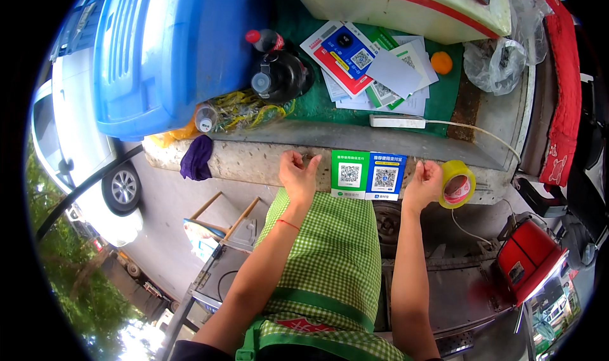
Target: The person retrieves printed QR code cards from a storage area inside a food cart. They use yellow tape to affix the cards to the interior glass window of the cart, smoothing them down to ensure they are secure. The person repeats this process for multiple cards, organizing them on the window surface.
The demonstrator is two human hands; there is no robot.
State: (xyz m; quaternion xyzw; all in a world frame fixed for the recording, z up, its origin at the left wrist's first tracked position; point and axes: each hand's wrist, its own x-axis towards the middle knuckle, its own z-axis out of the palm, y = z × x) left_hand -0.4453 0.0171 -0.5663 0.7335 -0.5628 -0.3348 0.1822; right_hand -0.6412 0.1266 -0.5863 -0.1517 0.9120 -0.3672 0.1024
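Two payment-code cards, a green one (349, 174) and a blue one (387, 176), sit side by side against the cart's pale front ledge (247, 163). To the left of the green card is my left hand (299, 173), fingers curled and thumb raised. Whether it pinches a thin film is too unclear to see. Past the blue card, my right hand (422, 182) has its fingers drawn together at the near rim of a roll of clear yellowish packing tape (470, 182). The roll hangs with its round face towards me. Any stretched strip between the hands cannot be made out.
Printed cards and papers (354, 59) lie piled on green matting (323, 111). A white power strip (397, 121), an orange fruit (441, 63), bottles (283, 75) and a blue plastic bin (157, 56) surround them. A purple cloth (197, 158) drapes over the ledge.
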